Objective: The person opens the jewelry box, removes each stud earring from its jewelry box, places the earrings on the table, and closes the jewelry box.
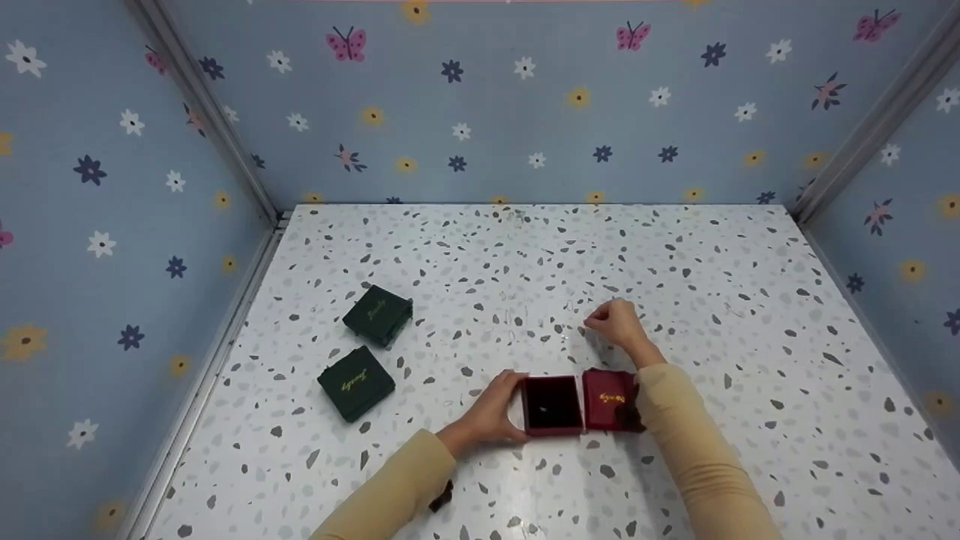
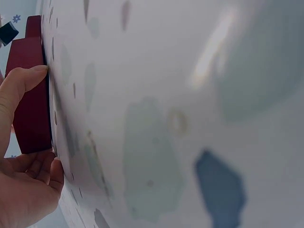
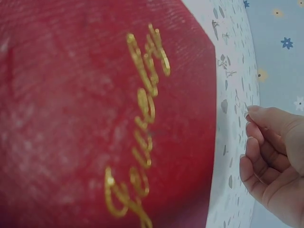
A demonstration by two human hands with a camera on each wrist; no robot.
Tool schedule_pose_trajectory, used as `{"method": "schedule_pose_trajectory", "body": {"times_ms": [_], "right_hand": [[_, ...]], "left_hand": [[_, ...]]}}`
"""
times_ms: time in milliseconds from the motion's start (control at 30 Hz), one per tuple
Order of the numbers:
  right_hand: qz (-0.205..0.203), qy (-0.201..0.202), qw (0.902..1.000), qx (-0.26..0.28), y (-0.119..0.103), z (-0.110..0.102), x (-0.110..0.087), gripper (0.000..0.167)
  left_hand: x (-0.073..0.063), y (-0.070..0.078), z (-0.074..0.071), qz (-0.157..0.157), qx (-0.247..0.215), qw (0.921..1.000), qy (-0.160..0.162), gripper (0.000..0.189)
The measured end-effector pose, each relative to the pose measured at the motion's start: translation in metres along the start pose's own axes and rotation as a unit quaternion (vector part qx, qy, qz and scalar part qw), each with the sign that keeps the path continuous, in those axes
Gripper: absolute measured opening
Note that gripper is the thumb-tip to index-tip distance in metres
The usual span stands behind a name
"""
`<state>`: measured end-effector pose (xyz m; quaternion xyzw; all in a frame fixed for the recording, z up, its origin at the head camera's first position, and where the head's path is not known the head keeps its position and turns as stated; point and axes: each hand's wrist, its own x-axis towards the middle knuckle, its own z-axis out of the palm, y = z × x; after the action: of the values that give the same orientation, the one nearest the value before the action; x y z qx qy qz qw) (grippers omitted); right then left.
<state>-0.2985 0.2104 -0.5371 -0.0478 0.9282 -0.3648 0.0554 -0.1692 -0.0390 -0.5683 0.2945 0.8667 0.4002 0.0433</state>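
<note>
An open red jewelry box with a dark lining sits on the table, a tiny bright item inside it. My left hand grips its left side, thumb along the near wall and fingers at the far one; the left wrist view shows the thumb against the red wall. Just right of the box lies its red lid, gold script facing up and partly hidden by my right sleeve. Beyond the lid, my right hand pinches a thin silvery strand between thumb and forefinger, low over the table.
Two dark green jewelry boxes, one farther back and one nearer, stand closed at the left. Several fine silvery pieces lie on the speckled table behind the red box. Patterned blue walls enclose the back and sides.
</note>
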Motion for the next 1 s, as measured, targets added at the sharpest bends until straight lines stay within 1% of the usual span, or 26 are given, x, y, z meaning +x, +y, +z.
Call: {"method": "schedule_pose_trajectory", "body": {"times_ms": [367,467,633,733,800,900,933,1000], "right_hand": [[0.038,-0.017,0.9991,-0.011,0.0022,0.0045,0.0039,0.012],[0.039,-0.022,0.9989,-0.012,0.0045,0.0043,0.0046,0.013],[0.036,-0.019,0.9991,-0.008,0.0061,0.0033,0.0046,0.014],[0.045,-0.018,0.9988,-0.002,0.0061,0.0034,0.0045,0.013],[0.052,-0.021,0.9984,0.001,0.0065,0.0040,0.0046,0.013],[0.063,-0.025,0.9977,0.003,0.0068,0.0052,0.0056,0.013],[0.066,-0.026,0.9975,0.004,0.0069,0.0056,0.0059,0.013],[0.068,-0.028,0.9973,0.000,0.0071,0.0061,0.0066,0.013]], "left_hand": [[0.0001,-0.0019,0.0011,0.005,-0.006,1.0000,0.003,0.089],[-0.0006,-0.0030,0.0014,0.019,-0.007,0.9997,0.011,0.088],[-0.0014,-0.0046,0.0020,0.046,-0.017,0.9984,0.027,0.086],[-0.0021,-0.0043,0.0019,0.057,-0.021,0.9976,0.034,0.083],[-0.0025,-0.0035,0.0017,0.058,-0.024,0.9975,0.034,0.083],[-0.0023,-0.0019,0.0015,0.043,-0.022,0.9985,0.028,0.084],[-0.0022,-0.0013,0.0014,0.031,-0.026,0.9990,0.021,0.086],[-0.0018,-0.0013,0.0018,0.018,-0.022,0.9995,0.015,0.086]]}}
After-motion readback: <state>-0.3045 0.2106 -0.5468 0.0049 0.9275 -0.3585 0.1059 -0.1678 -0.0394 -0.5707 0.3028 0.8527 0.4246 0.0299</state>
